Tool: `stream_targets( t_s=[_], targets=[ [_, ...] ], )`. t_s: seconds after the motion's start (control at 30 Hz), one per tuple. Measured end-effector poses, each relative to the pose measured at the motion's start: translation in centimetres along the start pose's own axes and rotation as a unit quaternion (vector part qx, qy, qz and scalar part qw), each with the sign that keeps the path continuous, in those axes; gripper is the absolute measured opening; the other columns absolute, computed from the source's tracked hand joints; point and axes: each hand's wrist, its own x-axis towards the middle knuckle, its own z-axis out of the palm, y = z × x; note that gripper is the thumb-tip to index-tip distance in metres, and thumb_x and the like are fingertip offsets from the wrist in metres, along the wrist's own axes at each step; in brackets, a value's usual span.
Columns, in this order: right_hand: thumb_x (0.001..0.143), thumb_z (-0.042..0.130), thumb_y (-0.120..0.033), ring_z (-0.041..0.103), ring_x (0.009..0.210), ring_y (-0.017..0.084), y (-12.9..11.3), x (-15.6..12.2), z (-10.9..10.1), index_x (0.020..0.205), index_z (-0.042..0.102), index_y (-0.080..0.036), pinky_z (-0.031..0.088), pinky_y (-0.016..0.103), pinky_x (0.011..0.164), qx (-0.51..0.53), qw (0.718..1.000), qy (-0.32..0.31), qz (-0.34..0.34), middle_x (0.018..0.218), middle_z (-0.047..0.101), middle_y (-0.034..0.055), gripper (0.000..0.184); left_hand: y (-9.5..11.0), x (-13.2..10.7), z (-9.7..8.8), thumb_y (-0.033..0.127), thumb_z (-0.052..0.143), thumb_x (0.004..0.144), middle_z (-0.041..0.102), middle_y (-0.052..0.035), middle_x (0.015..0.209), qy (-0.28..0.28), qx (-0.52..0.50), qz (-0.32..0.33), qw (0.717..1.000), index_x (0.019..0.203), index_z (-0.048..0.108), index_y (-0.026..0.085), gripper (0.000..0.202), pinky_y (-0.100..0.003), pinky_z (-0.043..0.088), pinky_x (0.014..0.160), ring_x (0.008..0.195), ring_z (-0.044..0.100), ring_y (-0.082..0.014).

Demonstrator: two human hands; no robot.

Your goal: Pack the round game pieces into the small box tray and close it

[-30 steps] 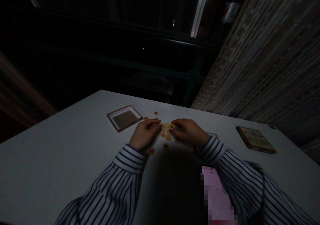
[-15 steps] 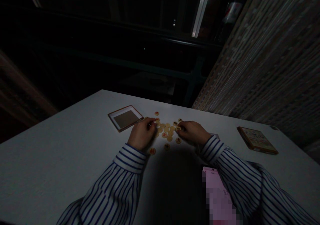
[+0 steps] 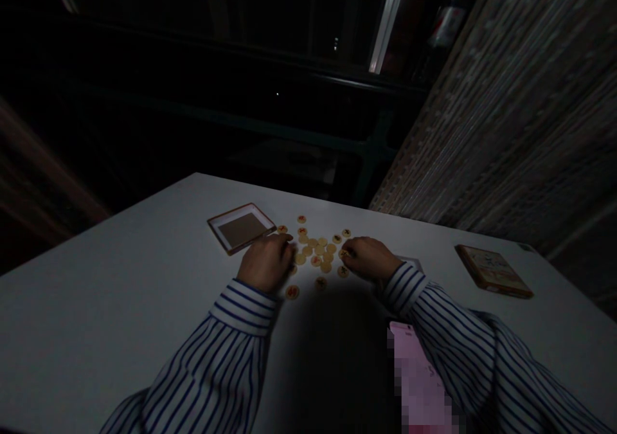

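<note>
Round Chinese chess pieces (image 3: 319, 250) lie loosely grouped on the white table, several blank side up. Others show red or black characters, such as a red-marked piece (image 3: 292, 292) nearest me and a black-marked piece (image 3: 321, 283) beside it. My left hand (image 3: 267, 260) is at the left edge of the group, fingers curled inward; what they hold, if anything, is hidden. On the opposite side, my right hand (image 3: 371, 258) pinches a chess piece (image 3: 344, 254) with a black character between thumb and fingers, low over the table.
A shallow open box tray (image 3: 230, 249) rests left of the pieces. To the right lies a printed box (image 3: 494, 271). A pink-screened phone (image 3: 419, 370) is under my right forearm. A beaded curtain (image 3: 463, 132) hangs beside the table's right far edge; the background is dark.
My left hand has drawn back slightly left, away from a red-marked piece at the far side, uncovering another red-marked piece by the tray. My right hand has shifted slightly toward me.
</note>
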Motion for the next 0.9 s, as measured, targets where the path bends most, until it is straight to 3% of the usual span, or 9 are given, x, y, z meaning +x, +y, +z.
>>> stream_targets(
  t_s=[0.17, 0.3, 0.63, 0.9],
  targets=[
    [0.080, 0.039, -0.035, 0.057, 0.079, 0.018, 0.1, 0.1, -0.2, 0.088, 0.062, -0.020, 0.035, 0.026, 0.061, -0.018, 1.000, -0.012, -0.003, 0.090, 0.064, 0.0060, 0.029, -0.4, -0.5, -0.2, 0.031, 0.035, 0.083, 0.065, -0.0059, 0.094, -0.016, 0.010, -0.003, 1.000, 0.096, 0.060, 0.020, 0.031, -0.030, 0.045, 0.073, 0.086, 0.060, -0.0205],
    [0.081, 0.037, -0.035, 0.057, 0.082, 0.019, -0.3, 0.0, -0.8, 0.092, 0.061, -0.019, 0.036, 0.027, 0.066, -0.022, 1.000, 0.004, -0.010, 0.093, 0.063, 0.0076, 0.031, -0.5, -0.6, -0.3, 0.032, 0.034, 0.083, 0.064, -0.0069, 0.099, 0.005, 0.002, -0.024, 1.000, 0.102, 0.059, 0.019, 0.034, -0.031, 0.044, 0.077, 0.090, 0.060, -0.0216],
    [0.082, 0.039, -0.033, 0.053, 0.093, 0.020, -3.0, -0.4, -1.5, 0.099, 0.058, -0.019, 0.035, 0.030, 0.077, -0.031, 0.993, -0.031, -0.112, 0.098, 0.062, 0.0085, 0.029, 0.1, -0.6, -0.4, 0.031, 0.037, 0.082, 0.064, -0.0085, 0.100, 0.015, -0.049, -0.004, 0.999, 0.100, 0.060, 0.017, 0.033, -0.033, 0.044, 0.078, 0.090, 0.059, -0.0223],
    [0.082, 0.038, -0.034, 0.054, 0.090, 0.020, -3.5, -0.1, -1.1, 0.098, 0.060, -0.020, 0.034, 0.032, 0.078, -0.038, 0.991, -0.039, -0.119, 0.096, 0.061, 0.0080, 0.030, 0.6, -0.6, -0.4, 0.030, 0.035, 0.083, 0.064, -0.0082, 0.099, 0.013, -0.062, 0.029, 0.998, 0.096, 0.060, 0.017, 0.031, -0.032, 0.044, 0.078, 0.088, 0.059, -0.0210]
  ],
)
